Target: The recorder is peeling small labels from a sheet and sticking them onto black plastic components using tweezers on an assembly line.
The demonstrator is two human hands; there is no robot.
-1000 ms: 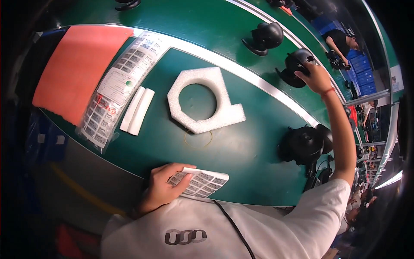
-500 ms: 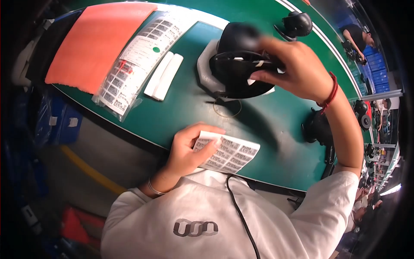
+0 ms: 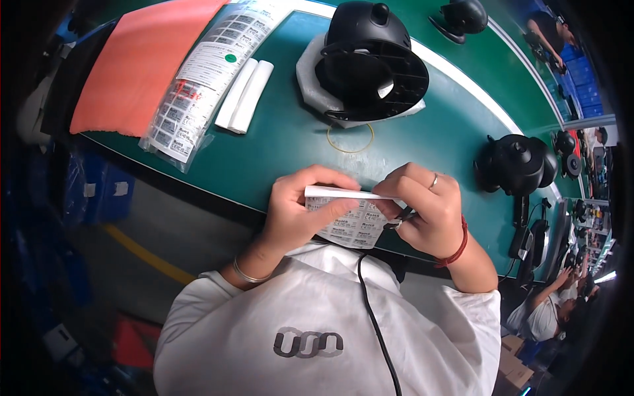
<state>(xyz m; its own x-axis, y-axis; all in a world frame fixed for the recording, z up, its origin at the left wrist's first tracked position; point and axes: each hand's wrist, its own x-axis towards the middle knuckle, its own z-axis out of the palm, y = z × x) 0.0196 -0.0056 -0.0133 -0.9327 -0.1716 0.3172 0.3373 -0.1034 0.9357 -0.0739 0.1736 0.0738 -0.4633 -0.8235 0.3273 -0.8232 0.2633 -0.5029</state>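
A folded white label sheet (image 3: pixel 350 224), printed with rows of small grey labels, is held near the table's front edge. My left hand (image 3: pixel 300 208) grips its left end, thumb on the printed face and fingers behind. At its right end, my right hand (image 3: pixel 426 211) closes on the edge with bent fingers. A small dark item (image 3: pixel 401 216) shows between the right thumb and fingers; its kind is unclear. Beyond my hands, a black rounded plastic housing (image 3: pixel 370 59) lies tilted on a white foam pad (image 3: pixel 309 82), its hollow underside facing me.
A yellow rubber band (image 3: pixel 350 150) lies before the housing. Leftward are white folded strips (image 3: pixel 244 98), bagged label sheets (image 3: pixel 208 72) and an orange-pink foam sheet (image 3: pixel 139 66). More black units (image 3: pixel 518 164) stand at right and far back (image 3: pixel 462 18). A black cord (image 3: pixel 373 310) hangs over my shirt.
My right hand has let go of the black housing and come down to the label sheet's right end. The sheet is now tilted, with its folded top edge toward me.
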